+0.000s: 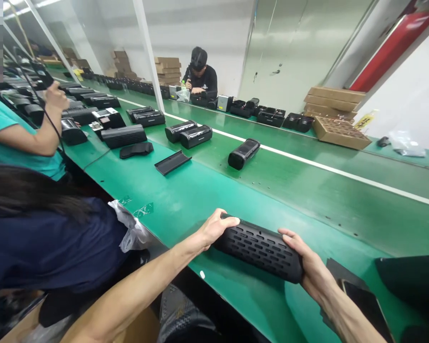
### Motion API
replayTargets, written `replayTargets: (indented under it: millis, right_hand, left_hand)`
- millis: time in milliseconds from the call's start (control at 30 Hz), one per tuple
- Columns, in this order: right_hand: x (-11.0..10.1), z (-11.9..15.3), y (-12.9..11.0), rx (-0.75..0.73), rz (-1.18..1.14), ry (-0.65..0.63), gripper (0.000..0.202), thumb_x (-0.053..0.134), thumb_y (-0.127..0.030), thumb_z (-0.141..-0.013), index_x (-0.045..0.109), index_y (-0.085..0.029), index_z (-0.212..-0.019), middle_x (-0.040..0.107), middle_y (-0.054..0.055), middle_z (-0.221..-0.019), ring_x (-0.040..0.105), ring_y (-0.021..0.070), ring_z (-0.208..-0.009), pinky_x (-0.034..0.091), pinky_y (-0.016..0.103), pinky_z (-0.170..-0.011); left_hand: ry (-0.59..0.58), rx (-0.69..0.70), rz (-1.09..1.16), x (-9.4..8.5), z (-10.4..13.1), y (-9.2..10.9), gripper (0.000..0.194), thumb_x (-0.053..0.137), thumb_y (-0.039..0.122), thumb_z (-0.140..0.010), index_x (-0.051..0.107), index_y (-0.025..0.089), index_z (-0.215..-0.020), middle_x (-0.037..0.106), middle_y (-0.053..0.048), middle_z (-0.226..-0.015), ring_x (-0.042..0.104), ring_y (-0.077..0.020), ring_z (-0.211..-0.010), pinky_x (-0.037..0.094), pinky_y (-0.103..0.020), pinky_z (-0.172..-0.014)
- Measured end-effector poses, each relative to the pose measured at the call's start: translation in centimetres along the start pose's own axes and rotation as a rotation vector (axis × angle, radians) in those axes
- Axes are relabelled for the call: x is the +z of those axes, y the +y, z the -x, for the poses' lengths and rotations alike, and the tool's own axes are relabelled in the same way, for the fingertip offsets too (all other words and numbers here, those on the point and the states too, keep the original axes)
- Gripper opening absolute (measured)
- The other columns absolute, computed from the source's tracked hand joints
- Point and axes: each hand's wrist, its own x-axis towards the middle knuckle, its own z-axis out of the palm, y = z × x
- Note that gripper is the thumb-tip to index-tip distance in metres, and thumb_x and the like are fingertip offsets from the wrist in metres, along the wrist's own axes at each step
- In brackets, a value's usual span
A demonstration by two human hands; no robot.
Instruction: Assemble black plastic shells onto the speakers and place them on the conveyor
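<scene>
A long black speaker housing with rows of slotted holes lies tilted across the near edge of the green bench, its slotted face toward me. My left hand grips its left end, thumb on the top edge. Around the right end wraps my right hand, with fingers over the top; its palm side is hidden. Farther up the bench rest a loose black curved panel and a black housing standing apart on the belt.
Paired black housings and many more line the belt at left. Dark flat pieces lie by my right forearm. Co-workers sit at left, one in a navy shirt; another person works across the belt. Cardboard trays stand back right.
</scene>
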Motion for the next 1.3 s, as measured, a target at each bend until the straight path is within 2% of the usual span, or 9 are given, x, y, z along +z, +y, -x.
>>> replayTargets:
  millis: [167, 267, 400, 667, 900, 1000, 1067, 1167, 1300]
  right_hand:
    - [-2.0, 1.2, 3.6, -0.319, 0.242, -0.039, 0.079, 0.076, -0.069, -0.086, 0.048, -0.034, -0.152, 0.056, 0.010, -0.160, 0.064, 0.0361, -0.132, 0.056, 0.043, -0.101]
    - [-3.4, 2.0, 6.1, -0.507, 0.465, -0.059, 0.091, 0.072, -0.072, -0.087, 0.035, -0.035, -0.162, 0.040, 0.011, -0.172, 0.042, 0.0395, -0.154, 0.039, 0.051, -0.121]
    - [-4.6, 2.5, 6.8, -0.440, 0.499, -0.164, 0.100, 0.068, -0.077, -0.088, 0.023, -0.037, -0.167, 0.028, 0.011, -0.178, 0.038, 0.0393, -0.157, 0.037, 0.051, -0.124]
    - [-5.2, 2.6, 6.3, -0.407, 0.494, -0.188, 0.086, 0.074, -0.065, -0.089, 0.036, -0.037, -0.160, 0.044, 0.009, -0.167, 0.050, 0.0382, -0.145, 0.049, 0.046, -0.113]
    - [-4.4, 1.9, 3.8, -0.323, 0.531, -0.135, 0.086, 0.066, -0.073, -0.091, 0.036, -0.033, -0.161, 0.050, 0.014, -0.161, 0.052, 0.0407, -0.145, 0.047, 0.056, -0.117]
    - [-3.5, 1.4, 1.0, -0.582, 0.764, 0.021, 0.080, 0.062, -0.070, -0.095, 0.040, -0.031, -0.161, 0.035, 0.015, -0.172, 0.034, 0.0407, -0.159, 0.034, 0.060, -0.127]
    - [-3.0, 0.7, -0.3, -0.744, 0.881, -0.024, 0.066, 0.059, -0.066, -0.099, 0.050, -0.033, -0.155, 0.039, 0.013, -0.170, 0.038, 0.0385, -0.157, 0.031, 0.060, -0.128]
    - [-2.4, -1.3, -1.4, -0.715, 0.892, -0.198, 0.052, 0.051, -0.065, -0.104, 0.062, -0.031, -0.142, 0.059, 0.013, -0.150, 0.059, 0.0355, -0.139, 0.042, 0.058, -0.121]
    - [-1.8, -3.2, -2.0, -0.678, 0.867, -0.210, 0.060, 0.049, -0.072, -0.101, 0.067, -0.027, -0.134, 0.069, 0.014, -0.131, 0.066, 0.0365, -0.125, 0.050, 0.058, -0.113]
  left_hand:
    - [-0.024, 0.303, -0.192, -1.5, 1.1, -3.6, 0.083, 0.075, 0.064, -0.077, 0.047, 0.022, -0.144, 0.063, -0.011, -0.130, 0.060, -0.0320, -0.117, 0.047, -0.047, -0.106]
    - [-0.107, 0.461, -0.257, -2.5, 2.0, -6.1, 0.098, 0.079, 0.063, -0.076, 0.038, 0.022, -0.154, 0.056, -0.015, -0.145, 0.059, -0.0345, -0.124, 0.046, -0.050, -0.111]
    - [-0.140, 0.495, -0.217, -2.6, 2.7, -7.0, 0.108, 0.084, 0.062, -0.074, 0.030, 0.024, -0.160, 0.042, -0.016, -0.164, 0.044, -0.0400, -0.148, 0.033, -0.054, -0.126]
    - [-0.152, 0.433, -0.068, -1.6, 2.7, -7.0, 0.094, 0.084, 0.061, -0.074, 0.043, 0.025, -0.150, 0.058, -0.011, -0.133, 0.059, -0.0303, -0.112, 0.050, -0.045, -0.100]
    - [-0.056, 0.326, -0.072, -1.6, 1.1, -5.4, 0.086, 0.081, 0.062, -0.075, 0.051, 0.023, -0.146, 0.064, -0.011, -0.133, 0.061, -0.0342, -0.119, 0.047, -0.049, -0.109]
    - [0.112, 0.321, -0.131, -1.3, -0.6, -3.6, 0.075, 0.068, 0.065, -0.088, 0.054, 0.021, -0.147, 0.058, -0.016, -0.150, 0.053, -0.0363, -0.140, 0.037, -0.051, -0.123]
    - [0.125, 0.364, -0.088, -0.8, -1.8, -2.7, 0.067, 0.061, 0.063, -0.093, 0.057, 0.019, -0.144, 0.060, -0.016, -0.151, 0.053, -0.0336, -0.143, 0.035, -0.048, -0.125]
    - [0.074, 0.395, -0.026, -0.3, -3.5, -2.2, 0.053, 0.058, 0.056, -0.094, 0.064, 0.019, -0.130, 0.069, -0.012, -0.136, 0.060, -0.0298, -0.134, 0.041, -0.043, -0.121]
    - [0.098, 0.397, -0.022, -0.2, -4.8, -2.0, 0.034, 0.054, 0.050, -0.092, 0.068, 0.019, -0.098, 0.073, -0.006, -0.101, 0.067, -0.0269, -0.104, 0.051, -0.044, -0.105]
